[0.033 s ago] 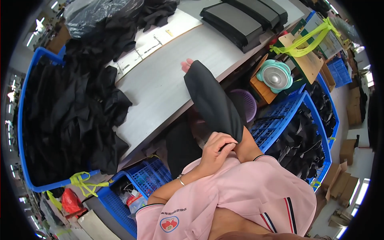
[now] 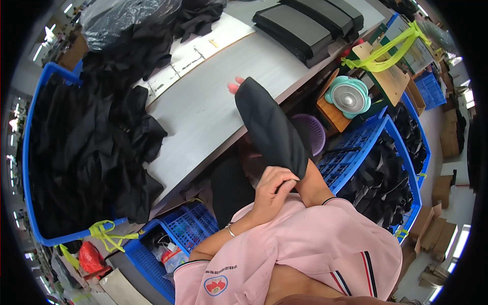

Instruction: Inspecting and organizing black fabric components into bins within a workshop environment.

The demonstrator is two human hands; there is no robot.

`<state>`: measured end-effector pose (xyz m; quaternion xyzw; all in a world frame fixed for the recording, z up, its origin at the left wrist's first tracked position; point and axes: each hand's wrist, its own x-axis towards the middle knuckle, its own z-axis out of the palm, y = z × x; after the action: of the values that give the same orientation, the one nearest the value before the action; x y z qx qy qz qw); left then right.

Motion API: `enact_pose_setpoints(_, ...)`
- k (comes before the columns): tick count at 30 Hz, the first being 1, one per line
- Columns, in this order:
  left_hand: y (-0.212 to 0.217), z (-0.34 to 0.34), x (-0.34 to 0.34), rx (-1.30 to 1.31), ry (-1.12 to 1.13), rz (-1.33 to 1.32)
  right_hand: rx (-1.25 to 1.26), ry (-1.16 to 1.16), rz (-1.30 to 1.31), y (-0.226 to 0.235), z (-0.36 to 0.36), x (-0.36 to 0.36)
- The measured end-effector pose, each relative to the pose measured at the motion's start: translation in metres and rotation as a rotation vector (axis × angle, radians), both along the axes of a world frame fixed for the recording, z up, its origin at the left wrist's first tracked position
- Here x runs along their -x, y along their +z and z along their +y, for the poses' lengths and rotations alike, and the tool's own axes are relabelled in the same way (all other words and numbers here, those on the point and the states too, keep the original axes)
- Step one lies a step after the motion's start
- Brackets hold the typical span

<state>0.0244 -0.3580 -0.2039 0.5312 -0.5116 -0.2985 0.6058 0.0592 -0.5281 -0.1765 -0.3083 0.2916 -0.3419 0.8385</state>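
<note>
A loose black fabric sleeve (image 2: 272,122) covers my right forearm from near the elbow down over most of the hand. At its upper end, my left hand (image 2: 273,190) pinches the edge between thumb and fingers, close to the bare skin below the elbow. Only some fingertips of my right hand (image 2: 234,85) stick out of the far opening, stretched out above the grey table (image 2: 203,114). They hold nothing that I can see; the palm is hidden inside the cloth.
Black cloth pieces (image 2: 91,147) heap up in a blue crate (image 2: 31,203) at left. Stacked dark panels (image 2: 300,33) lie at the table's far right. A turquoise fan (image 2: 348,96) sits on a wooden stool (image 2: 333,114), near a purple basket (image 2: 316,134) and blue crates (image 2: 351,157).
The fingertips of my right hand show slightly differently at the sleeve opening. My left hand, still pinching the sleeve edge, has shifted very slightly left.
</note>
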Motion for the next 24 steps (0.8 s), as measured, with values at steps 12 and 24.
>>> enact_pose_setpoints(12,-0.035,-0.126,-0.120,0.059,0.673,0.132,0.571,-0.017,0.174,-0.068,0.006,-0.036)
enact_pose_setpoints(24,-0.075,-0.115,-0.239,-0.161,0.789,-0.098,1.080,0.328,0.128,-0.035,0.104,0.068)
